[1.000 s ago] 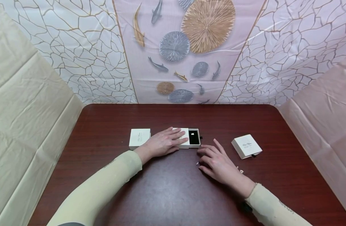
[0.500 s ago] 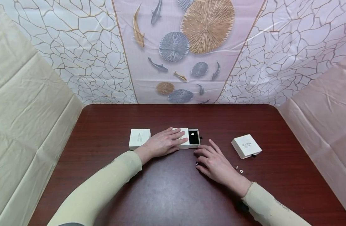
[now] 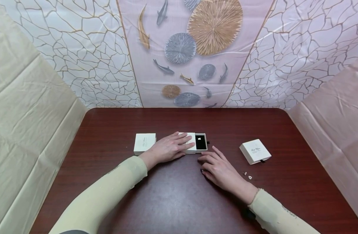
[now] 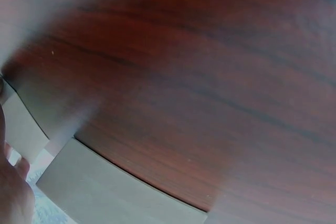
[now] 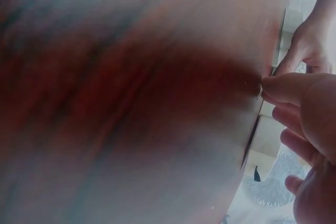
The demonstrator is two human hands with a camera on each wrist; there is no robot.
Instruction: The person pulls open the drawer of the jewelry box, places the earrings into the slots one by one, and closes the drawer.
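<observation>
On head feed I'm seeing R hand (image 3: 218, 169) shifting left vs 1 s ago, nearing the part-open wht box (image 3: 192, 150) lying twd desk's (image 3: 179, 122) far edge. Blk insert (image 3: 200, 145)'s holding tiny pale pc (image 3: 199, 138). L hand (image 3: 168, 148)'s resting on box, fingers extended. L wrist: 2nd box (image 4: 115, 187) sitting alongside. R wrist: thumb + index pinching tiny shiny bit (image 5: 259, 96), just frontward of open box.

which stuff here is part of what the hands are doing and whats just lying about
In use:
left hand
open box, under the left hand
right hand
tiny piece, pinched by the right hand

Lying about, probably:
left box
right box
loose bits
</observation>
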